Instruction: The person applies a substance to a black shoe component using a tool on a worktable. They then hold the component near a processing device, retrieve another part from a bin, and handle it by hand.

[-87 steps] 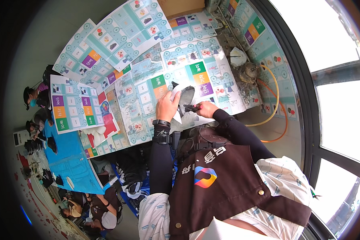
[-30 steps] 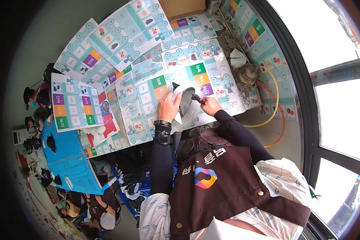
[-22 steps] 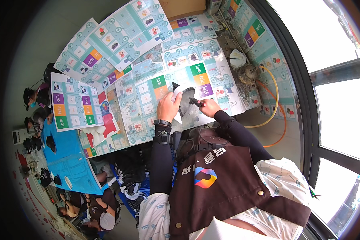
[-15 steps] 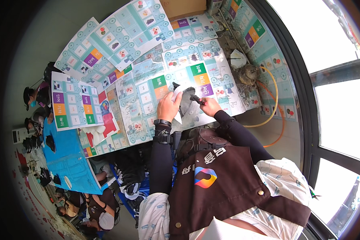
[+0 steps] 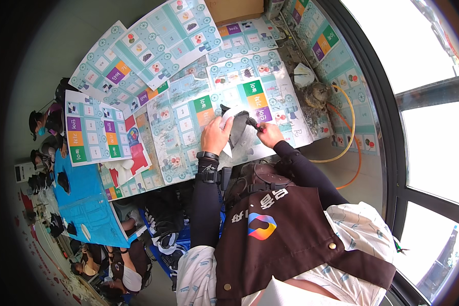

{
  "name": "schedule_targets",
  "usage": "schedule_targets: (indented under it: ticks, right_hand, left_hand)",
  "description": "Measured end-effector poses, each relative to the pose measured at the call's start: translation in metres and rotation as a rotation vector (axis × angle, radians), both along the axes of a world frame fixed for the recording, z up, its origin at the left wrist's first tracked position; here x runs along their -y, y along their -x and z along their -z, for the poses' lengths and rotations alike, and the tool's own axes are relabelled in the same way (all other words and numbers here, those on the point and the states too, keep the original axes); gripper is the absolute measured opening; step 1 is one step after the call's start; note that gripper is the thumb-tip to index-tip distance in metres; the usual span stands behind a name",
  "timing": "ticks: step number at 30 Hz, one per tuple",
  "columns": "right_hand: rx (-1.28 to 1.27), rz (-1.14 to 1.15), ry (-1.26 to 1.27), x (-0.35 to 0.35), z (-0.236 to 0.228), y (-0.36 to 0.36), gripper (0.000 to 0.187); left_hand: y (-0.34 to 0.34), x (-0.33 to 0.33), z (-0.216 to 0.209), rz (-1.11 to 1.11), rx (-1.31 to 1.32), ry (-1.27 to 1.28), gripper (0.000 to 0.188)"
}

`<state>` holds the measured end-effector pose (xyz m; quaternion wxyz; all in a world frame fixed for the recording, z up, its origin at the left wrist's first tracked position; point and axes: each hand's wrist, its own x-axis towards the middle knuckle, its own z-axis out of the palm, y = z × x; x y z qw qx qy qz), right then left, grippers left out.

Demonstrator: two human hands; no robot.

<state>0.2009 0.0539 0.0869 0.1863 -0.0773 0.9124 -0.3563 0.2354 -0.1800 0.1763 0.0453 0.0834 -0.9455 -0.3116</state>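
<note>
- Black fabric piece (image 5: 238,134) lies on printed sheets (image 5: 186,137).
- Left hand (image 5: 215,135) pinches a white strip (image 5: 231,114) along the piece's left side; right hand (image 5: 271,136) closes around a brush (image 5: 254,123) at the piece's right edge.
- Brushing looks unfinished; coverage cannot be told.
- Left hand partly covers the piece; yellow hose (image 5: 353,120) curves to its right.

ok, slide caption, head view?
Left hand on flat white-edged grey piece, right hand gripping slim black-and-red tool at its edge.

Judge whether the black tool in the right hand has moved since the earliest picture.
Yes: the black tool has moved up the picture and rightward, closer to the printed purple block beside it.
</note>
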Motion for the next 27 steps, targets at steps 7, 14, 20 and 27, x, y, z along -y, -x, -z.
schedule_targets:
  ticks: [7, 14, 20, 27]
  right_hand:
    - [0.001, 0.068, 0.061, -0.0002, 0.0008, 0.0006, 0.031]
    - [0.005, 0.011, 0.011, 0.0005, -0.0035, 0.0006, 0.031]
    - [-0.009, 0.070, 0.057, -0.0004, -0.0044, 0.0005, 0.030]
    - [0.012, 0.072, 0.071, -0.0015, -0.0021, 0.0013, 0.027]
  left_hand:
    - [-0.0014, -0.0018, -0.0023, -0.009, -0.025, -0.021, 0.054]
    - [-0.0008, -0.0004, 0.0001, -0.014, 0.022, 0.007, 0.056]
    - [-0.0009, -0.0016, -0.0001, -0.012, -0.036, -0.019, 0.054]
    - [-0.0002, -0.0020, -0.0023, -0.013, -0.013, -0.020, 0.054]
